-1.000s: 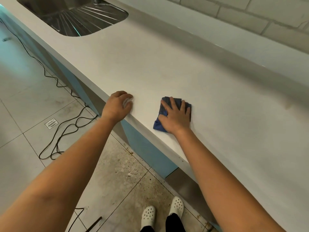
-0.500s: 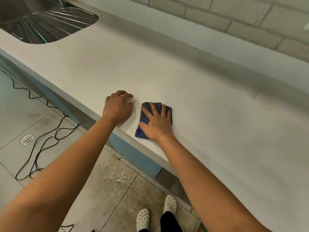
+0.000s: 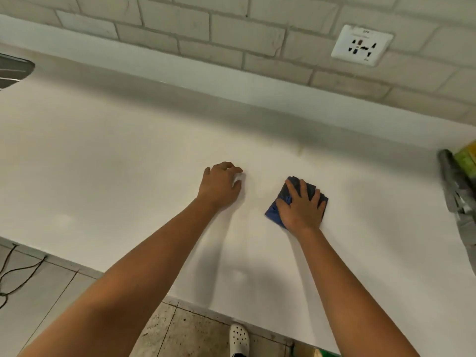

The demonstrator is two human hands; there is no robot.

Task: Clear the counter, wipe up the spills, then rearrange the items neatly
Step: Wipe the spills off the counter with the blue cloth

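- Folded dark blue wiping cloth (image 3: 298, 199) lies flat on the wide white counter top (image 3: 128, 163), to the right of the middle and well back from the front edge.
- I see my right hand (image 3: 302, 208) lying on top of the cloth. Its fingers (image 3: 296, 190) are straight and spread out, pressing down on the cloth, not wrapped round it.
- I see my left hand (image 3: 219, 185) on the bare counter, near the cloth but not touching it. Its fingers (image 3: 231, 168) are curled in, with the tips on the counter. Something pale shows under them, but I cannot tell if the hand holds anything.
- At the far left I see one corner of a shiny metal sink (image 3: 13, 69). I cannot see what is in it.
- A white wall socket (image 3: 362, 45) sits on the pale brick wall behind the counter.
- At the right edge there are a blurry grey thing (image 3: 456, 186) and a green and yellow thing (image 3: 467, 158). I cannot tell what they are.
- One white shoe with holes (image 3: 239, 338) stands on the speckled floor below.
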